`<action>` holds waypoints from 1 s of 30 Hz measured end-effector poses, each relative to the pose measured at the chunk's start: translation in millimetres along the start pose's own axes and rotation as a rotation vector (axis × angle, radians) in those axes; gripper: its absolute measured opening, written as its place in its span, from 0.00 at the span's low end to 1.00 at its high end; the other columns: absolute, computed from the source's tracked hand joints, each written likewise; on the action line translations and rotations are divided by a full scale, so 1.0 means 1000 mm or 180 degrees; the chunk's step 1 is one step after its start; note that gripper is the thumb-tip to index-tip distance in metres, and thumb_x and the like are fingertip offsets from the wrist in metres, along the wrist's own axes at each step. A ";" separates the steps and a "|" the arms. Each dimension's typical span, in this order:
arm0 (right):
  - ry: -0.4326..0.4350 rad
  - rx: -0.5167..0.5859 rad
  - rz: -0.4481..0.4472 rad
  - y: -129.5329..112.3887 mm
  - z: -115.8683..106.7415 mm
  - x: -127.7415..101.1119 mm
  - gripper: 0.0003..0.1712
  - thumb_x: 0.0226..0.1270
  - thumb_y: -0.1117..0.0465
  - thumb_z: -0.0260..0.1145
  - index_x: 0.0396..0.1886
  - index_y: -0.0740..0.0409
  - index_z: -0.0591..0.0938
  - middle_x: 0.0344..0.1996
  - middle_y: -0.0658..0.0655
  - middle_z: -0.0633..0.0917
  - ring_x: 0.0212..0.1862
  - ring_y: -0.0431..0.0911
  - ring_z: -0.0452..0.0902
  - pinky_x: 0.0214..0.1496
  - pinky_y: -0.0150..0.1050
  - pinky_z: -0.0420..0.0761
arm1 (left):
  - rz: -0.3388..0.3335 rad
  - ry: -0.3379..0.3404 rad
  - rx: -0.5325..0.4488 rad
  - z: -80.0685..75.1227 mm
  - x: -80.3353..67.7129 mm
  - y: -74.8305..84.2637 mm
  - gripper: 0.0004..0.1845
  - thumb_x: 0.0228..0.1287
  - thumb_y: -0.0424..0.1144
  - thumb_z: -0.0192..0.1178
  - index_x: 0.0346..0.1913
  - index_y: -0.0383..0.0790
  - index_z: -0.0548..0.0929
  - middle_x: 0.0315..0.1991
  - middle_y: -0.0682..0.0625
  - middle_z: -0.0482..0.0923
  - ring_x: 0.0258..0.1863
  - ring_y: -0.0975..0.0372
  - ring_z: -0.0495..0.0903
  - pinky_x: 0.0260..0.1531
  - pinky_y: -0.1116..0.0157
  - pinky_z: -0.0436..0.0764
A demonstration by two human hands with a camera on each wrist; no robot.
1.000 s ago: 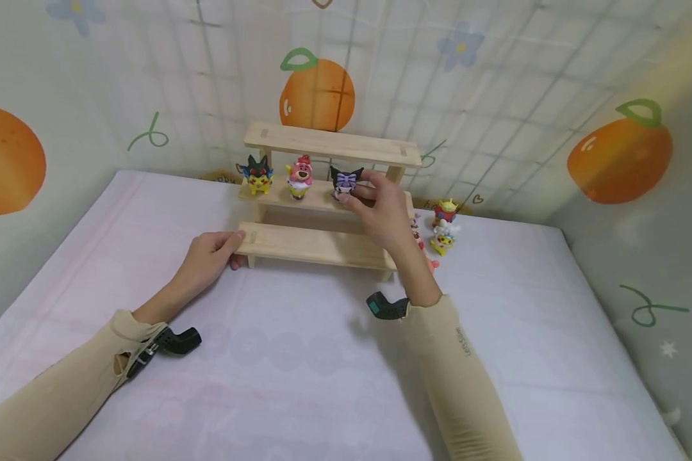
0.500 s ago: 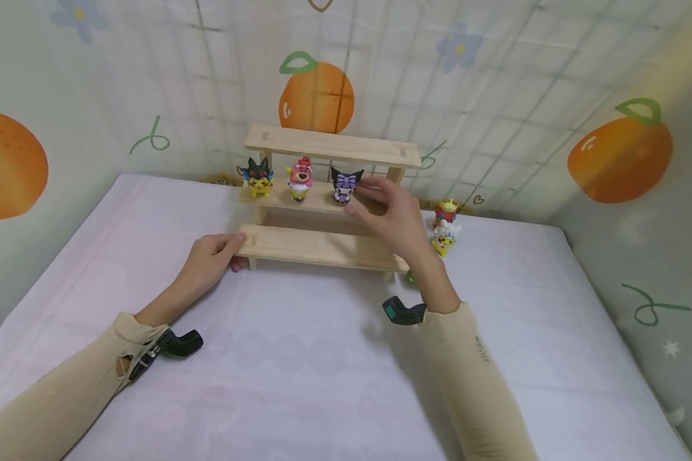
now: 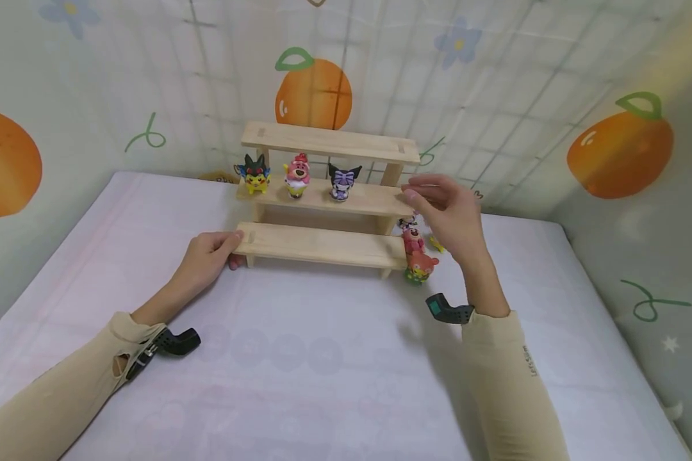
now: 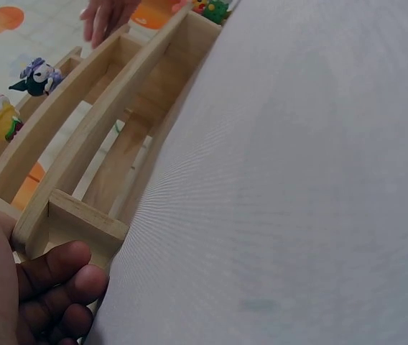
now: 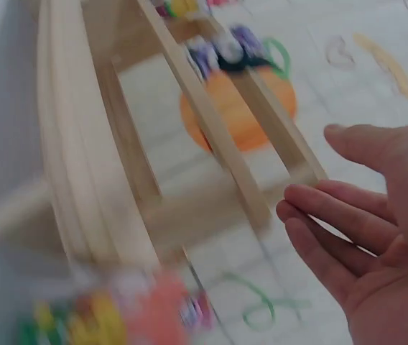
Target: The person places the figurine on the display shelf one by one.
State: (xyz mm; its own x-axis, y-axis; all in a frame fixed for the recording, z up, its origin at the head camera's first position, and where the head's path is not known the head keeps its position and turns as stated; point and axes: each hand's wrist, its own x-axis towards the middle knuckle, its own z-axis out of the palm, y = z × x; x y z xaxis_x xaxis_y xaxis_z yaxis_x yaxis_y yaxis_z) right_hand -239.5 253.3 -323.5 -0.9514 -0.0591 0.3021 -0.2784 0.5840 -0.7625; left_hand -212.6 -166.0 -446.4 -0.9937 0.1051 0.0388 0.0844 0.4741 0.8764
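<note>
Kuromi figurine (image 3: 342, 183) is now let go: it is left upright on the middle shelf (image 3: 375, 196) of the wooden stand, just above frame centre, untouched by either hand. Same spot as half a second ago, so its placement is judged done.

To its left, the strawberry-topped bear figurine (image 3: 297, 176) and dark-hooded Pikachu figurine (image 3: 255, 175) are lined up on that shelf, unmoved; a row of three is now formed.

Right hand (image 3: 452, 214): released, fingers extended, nothing held; shifted right to beside the shelf's right end. Whether the shelf is touched by the fingertips cannot be told.

Left hand (image 3: 204, 259): bottom shelf (image 3: 323, 245) is still gripped at its left end, thumb on top, so the stand is presumably being steadied.

Right of centre, the pink bear figurine (image 3: 413, 241) and salmon-hooded figurine (image 3: 420, 266) are uncovered by the arm's shift; others behind are partly hidden. All are stood on the white tablecloth (image 3: 300, 397).
</note>
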 end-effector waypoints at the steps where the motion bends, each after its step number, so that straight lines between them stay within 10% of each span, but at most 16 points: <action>1: 0.0095 -0.0008 0.0035 0.005 -0.006 -0.001 0.23 0.73 0.46 0.72 0.60 0.54 0.85 0.53 0.56 0.91 0.53 0.39 0.87 0.54 0.27 0.81 | 0.0002 -0.0001 0.0000 0.000 0.000 0.001 0.28 0.84 0.56 0.49 0.42 0.34 0.88 0.26 0.46 0.83 0.31 0.55 0.76 0.38 0.63 0.72; 13: 0.0580 -0.0249 0.0529 0.053 -0.050 -0.010 0.26 0.73 0.42 0.71 0.61 0.52 0.85 0.54 0.53 0.91 0.51 0.32 0.83 0.56 0.28 0.78 | 0.0034 0.0013 0.0026 -0.001 0.000 0.000 0.29 0.84 0.56 0.48 0.44 0.33 0.88 0.25 0.48 0.83 0.31 0.58 0.76 0.37 0.64 0.71; 30: -0.0221 -0.0680 0.0543 0.098 -0.047 -0.014 0.30 0.68 0.46 0.77 0.62 0.58 0.84 0.62 0.60 0.84 0.63 0.54 0.81 0.64 0.48 0.82 | -0.0003 -0.0012 0.0055 -0.001 0.000 0.000 0.30 0.84 0.57 0.49 0.42 0.34 0.88 0.26 0.47 0.84 0.32 0.56 0.77 0.38 0.64 0.72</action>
State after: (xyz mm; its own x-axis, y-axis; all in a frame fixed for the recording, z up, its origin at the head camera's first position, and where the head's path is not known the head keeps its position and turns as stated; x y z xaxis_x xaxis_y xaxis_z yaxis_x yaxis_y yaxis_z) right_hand -247.4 349.2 -376.1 -0.9910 0.0035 0.1342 -0.0865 0.7472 -0.6589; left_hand -212.4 -166.4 -445.9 -0.9935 0.1080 0.0363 0.0849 0.4893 0.8680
